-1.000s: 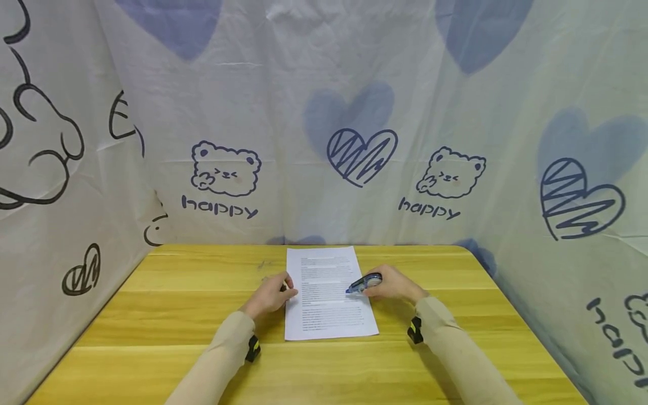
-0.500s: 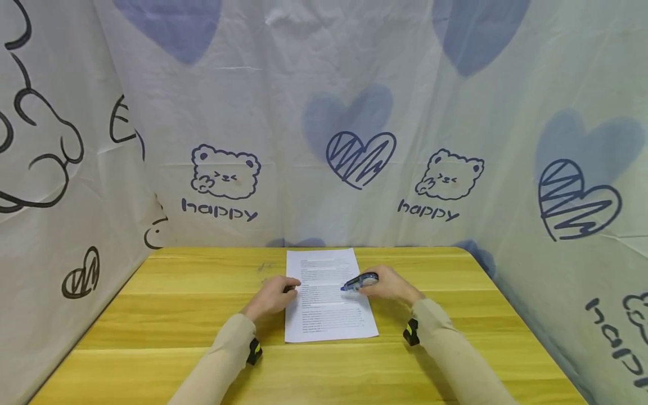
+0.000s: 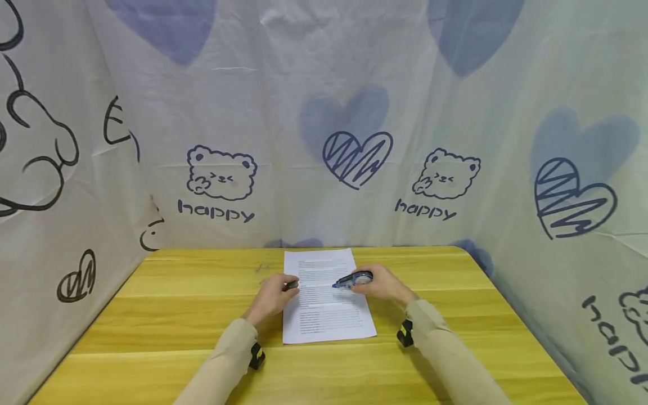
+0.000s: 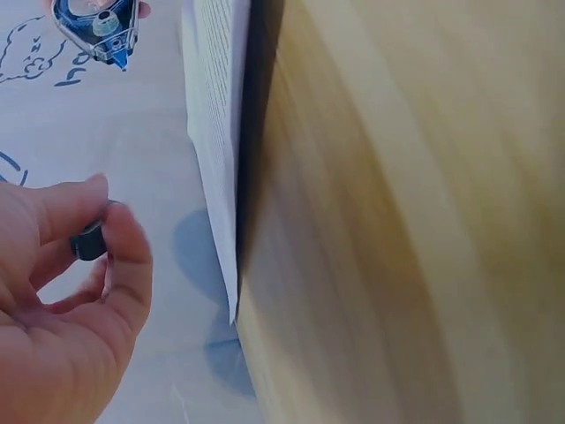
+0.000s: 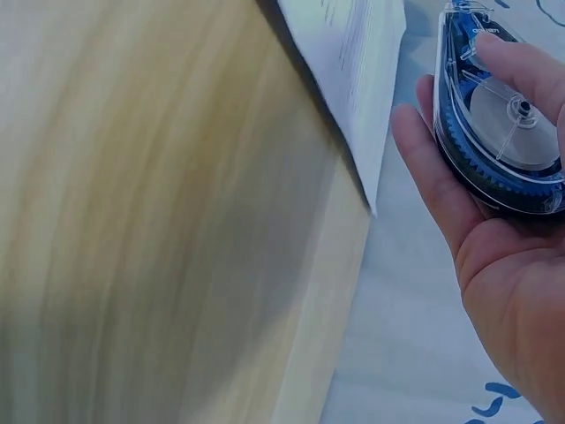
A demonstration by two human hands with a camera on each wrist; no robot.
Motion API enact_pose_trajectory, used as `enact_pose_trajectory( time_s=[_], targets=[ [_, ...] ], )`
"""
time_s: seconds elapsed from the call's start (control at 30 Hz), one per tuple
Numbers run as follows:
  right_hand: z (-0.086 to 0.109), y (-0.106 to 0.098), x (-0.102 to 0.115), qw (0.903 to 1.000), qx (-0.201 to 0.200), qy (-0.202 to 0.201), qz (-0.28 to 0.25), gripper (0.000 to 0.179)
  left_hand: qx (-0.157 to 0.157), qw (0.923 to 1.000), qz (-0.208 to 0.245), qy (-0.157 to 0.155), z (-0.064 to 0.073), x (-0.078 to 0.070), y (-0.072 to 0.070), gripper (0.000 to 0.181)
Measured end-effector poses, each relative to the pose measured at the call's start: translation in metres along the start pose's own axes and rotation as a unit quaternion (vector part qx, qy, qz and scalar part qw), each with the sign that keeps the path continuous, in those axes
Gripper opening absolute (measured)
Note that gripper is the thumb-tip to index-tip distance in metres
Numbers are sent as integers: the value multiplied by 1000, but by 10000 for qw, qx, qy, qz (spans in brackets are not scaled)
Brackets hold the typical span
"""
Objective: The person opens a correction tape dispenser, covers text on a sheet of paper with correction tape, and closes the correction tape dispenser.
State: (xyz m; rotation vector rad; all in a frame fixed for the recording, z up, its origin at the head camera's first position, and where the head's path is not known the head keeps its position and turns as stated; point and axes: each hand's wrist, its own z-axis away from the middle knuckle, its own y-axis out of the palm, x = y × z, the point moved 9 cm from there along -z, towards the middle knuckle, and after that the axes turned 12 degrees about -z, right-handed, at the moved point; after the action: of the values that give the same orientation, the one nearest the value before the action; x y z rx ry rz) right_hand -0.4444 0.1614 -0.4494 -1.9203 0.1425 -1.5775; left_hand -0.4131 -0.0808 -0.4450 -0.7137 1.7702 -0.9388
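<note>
My right hand (image 3: 381, 282) grips a correction tape (image 3: 356, 278), a clear case with blue parts inside. Its blue tip points left, over the printed lines near the middle of a white sheet of paper (image 3: 329, 329). In the right wrist view the thumb lies along one face of the correction tape (image 5: 516, 119) and the fingers wrap the other. My left hand (image 3: 268, 297) is at the sheet's left edge, pinching a small dark cap-like piece (image 4: 88, 241) between thumb and forefinger. Those fingertips overlap the page's left margin in the head view.
The sheet lies on a yellow wood-grain table (image 3: 152, 326), which reaches back to a white cloth curtain (image 3: 293, 185) printed with hearts and bears. More curtain hangs at both sides. Faint dark marks (image 3: 262, 268) show on the tabletop left of the sheet.
My right hand has carried the correction tape leftward across the page, toward its middle. My left hand has turned slightly, its fingers drawn together around the small dark piece. The sheet lies as before.
</note>
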Motion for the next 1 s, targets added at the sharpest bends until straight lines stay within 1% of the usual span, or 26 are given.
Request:
enact_pose_trajectory(
  time_s=[0.13, 0.23, 0.37, 0.47, 0.57, 0.8, 1.0],
  targets=[
    [-1, 3, 9, 10000, -34, -68, -49, 32, -19, 9999, -18, 146, 1, -7, -2, 30],
    [-1, 5, 16, 9999, -43, -112, 4, 34, 49, 9996, 223, 144, 0, -11, -1, 31],
    [0, 6, 19, 10000, -81, -6, 10, 36, 57, 9982, 587, -47, -1, -13, -2, 30],
    [0, 6, 19, 9999, -93, 74, 15, 36, 3, 9975, 689, -154, 0, -15, -3, 29],
    [0, 7, 20, 10000, -67, 18, 13, 37, -11, 9975, 688, -159, 0, -18, -4, 28],
    [-3, 14, 30, 9994, 108, -330, 69, 37, 43, 9975, 690, 137, -1, -30, -4, 27],
    [-3, 18, 35, 9989, 198, -421, 56, 37, 42, 9972, 662, 349, -2, -36, -2, 25]
  ],
)
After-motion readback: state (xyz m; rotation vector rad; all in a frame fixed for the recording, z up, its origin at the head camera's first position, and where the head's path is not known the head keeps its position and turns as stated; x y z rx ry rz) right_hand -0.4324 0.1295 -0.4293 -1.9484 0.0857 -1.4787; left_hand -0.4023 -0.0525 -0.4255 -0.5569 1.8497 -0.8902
